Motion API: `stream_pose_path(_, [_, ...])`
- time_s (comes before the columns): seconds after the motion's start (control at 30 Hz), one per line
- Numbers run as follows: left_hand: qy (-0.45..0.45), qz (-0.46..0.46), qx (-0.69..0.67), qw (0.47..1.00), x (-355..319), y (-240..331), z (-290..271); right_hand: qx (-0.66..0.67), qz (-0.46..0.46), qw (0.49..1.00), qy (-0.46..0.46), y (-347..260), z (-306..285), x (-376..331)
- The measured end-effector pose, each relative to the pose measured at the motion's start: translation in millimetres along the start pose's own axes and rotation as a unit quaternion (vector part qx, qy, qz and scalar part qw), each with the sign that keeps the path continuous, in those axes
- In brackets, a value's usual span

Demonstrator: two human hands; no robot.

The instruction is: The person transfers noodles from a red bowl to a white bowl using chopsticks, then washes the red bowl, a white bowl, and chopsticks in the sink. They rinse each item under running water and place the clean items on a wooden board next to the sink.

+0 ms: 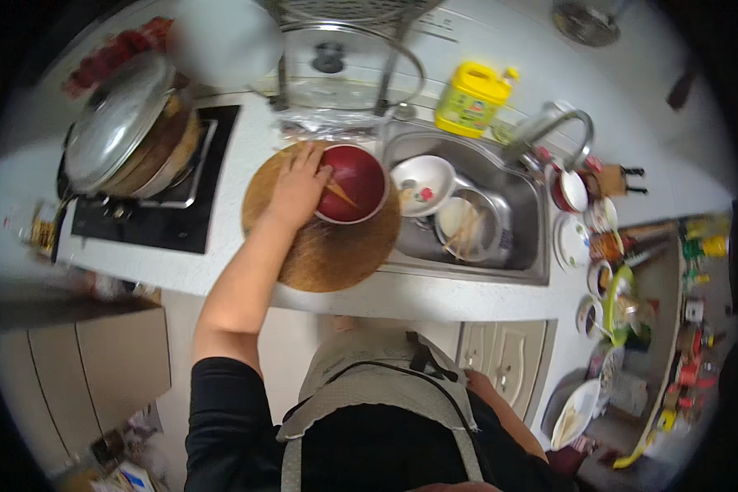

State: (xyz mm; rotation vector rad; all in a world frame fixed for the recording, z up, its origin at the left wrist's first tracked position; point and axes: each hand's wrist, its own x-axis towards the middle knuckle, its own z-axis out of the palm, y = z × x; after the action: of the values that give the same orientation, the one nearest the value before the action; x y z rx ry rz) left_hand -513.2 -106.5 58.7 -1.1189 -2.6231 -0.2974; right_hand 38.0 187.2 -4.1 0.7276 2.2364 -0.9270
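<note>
My left hand is closed on the left rim of a round bowl with a dark red inside and a pale rim. Next to my thumb, a pointed tan patch shows in the bowl; whether it is an object or a reflection, I cannot tell. Under the bowl lies a round wooden cutting board on the white counter. My right arm hangs low beside the apron. Only a part of my right hand shows at the apron's edge, and its fingers are hidden.
Right of the board, a steel sink holds a white bowl and a round vessel with chopsticks. A yellow jug stands behind it. At left, a large lidded pot sits on the black stove. Dishes crowd the right counter.
</note>
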Motion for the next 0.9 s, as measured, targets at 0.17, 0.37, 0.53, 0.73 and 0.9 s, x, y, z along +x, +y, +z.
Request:
stream_pose_path(0.17, [-0.192, 0.103, 0.134, 0.967, 44, -5, 28, -0.020, 0.001, 0.994, 0.107, -30, -8, -1])
stream_pose_path(0.37, [-0.072, -0.107, -0.088, 0.988, 36, 28, -54, 0.085, 0.043, 0.949, 0.301, -77, -84, 1])
stream_pose_path(0.53, [-0.081, -0.289, -0.601, 0.741, -27, 80, -54, 0.112, -0.094, 0.925, 0.351, -106, -151, 137])
stream_pose_path(0.73, [-0.217, -0.429, -0.748, 0.457, -55, 189, -32, 0.052, 0.119, 0.933, 0.335, -118, -161, 344])
stream_pose_path(0.9, [-0.205, -0.456, -0.751, 0.430, -30, 234, 12, 0.073, 0.078, 0.949, 0.295, -98, -155, 378])
